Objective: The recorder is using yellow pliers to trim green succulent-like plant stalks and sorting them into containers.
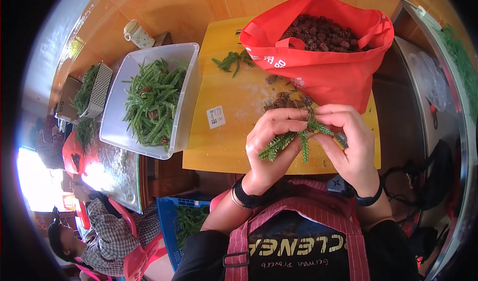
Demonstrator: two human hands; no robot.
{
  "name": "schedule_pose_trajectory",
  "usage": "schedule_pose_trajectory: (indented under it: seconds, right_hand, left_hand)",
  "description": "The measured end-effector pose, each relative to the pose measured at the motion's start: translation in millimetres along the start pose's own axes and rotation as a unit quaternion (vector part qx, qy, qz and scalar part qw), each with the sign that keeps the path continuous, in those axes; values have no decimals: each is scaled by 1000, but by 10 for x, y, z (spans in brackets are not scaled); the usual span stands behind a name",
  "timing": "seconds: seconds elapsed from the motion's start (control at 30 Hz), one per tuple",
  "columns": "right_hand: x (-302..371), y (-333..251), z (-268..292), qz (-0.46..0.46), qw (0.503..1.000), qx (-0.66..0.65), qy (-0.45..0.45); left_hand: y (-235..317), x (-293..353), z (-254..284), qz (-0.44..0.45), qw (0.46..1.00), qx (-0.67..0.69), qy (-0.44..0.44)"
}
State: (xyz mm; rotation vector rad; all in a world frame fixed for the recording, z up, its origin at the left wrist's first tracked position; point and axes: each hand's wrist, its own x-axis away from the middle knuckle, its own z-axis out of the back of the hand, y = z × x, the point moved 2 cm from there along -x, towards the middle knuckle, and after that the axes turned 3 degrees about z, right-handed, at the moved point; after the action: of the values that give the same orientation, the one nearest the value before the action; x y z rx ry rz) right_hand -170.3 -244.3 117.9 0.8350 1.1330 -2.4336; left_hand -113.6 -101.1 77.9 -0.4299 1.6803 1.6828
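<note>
Both my hands are over the front part of the yellow table, pinching a green artificial pine sprig (pixel 304 145) between them. My left hand (pixel 273 139) has its fingers closed on the sprig's upper part, with one leafy tip over the palm. From the other side my right hand (pixel 351 140) grips the same sprig with thumb and fingers. What the fingertips do at the stem is partly hidden. Just beyond my hands lie several loose brown pine cones (pixel 285 100). Behind them stands a red bag (pixel 318 71) full of dark pine cones (pixel 323 34).
A clear plastic bin (pixel 188 89) to the left holds green sprigs, some with cones. More sprig pieces (pixel 233 62) and a white label (pixel 215 117) lie on the yellow table (pixel 219 146). A blue crate (pixel 169 231) sits below left. A person in a checked shirt (pixel 107 236) sits at far left.
</note>
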Motion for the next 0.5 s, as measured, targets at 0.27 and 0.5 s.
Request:
schedule_pose_trajectory:
  seconds: [0.27, 0.5]
  right_hand:
    - [43, -3, 50, -84, 995, -44, -22]
    - [-156, -61, 210, 26, 995, 50, -83]
  left_hand:
    - [-66, 49, -10, 81, 993, 80, -22]
    - [28, -27, 15, 56, 993, 83, -66]
